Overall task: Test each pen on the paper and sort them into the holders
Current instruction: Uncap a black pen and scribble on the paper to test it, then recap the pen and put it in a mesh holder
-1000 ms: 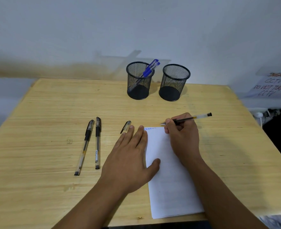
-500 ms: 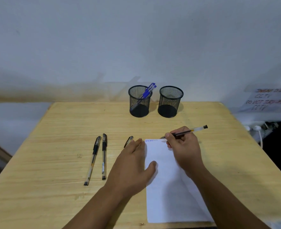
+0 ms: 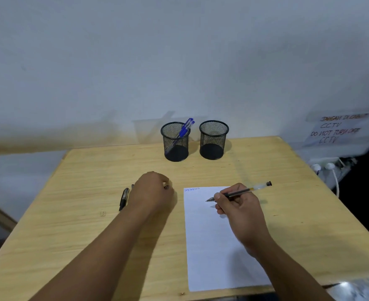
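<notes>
Two hands [image 3: 153,190] [image 3: 237,209], two holders [image 3: 176,141] [image 3: 213,140], perhaps two blue pens [image 3: 184,129]

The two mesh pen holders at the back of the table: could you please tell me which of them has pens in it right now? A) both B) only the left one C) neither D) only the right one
B: blue pens lean out of the left mesh holder, while the right mesh holder shows only its bare dark bottom.
</notes>
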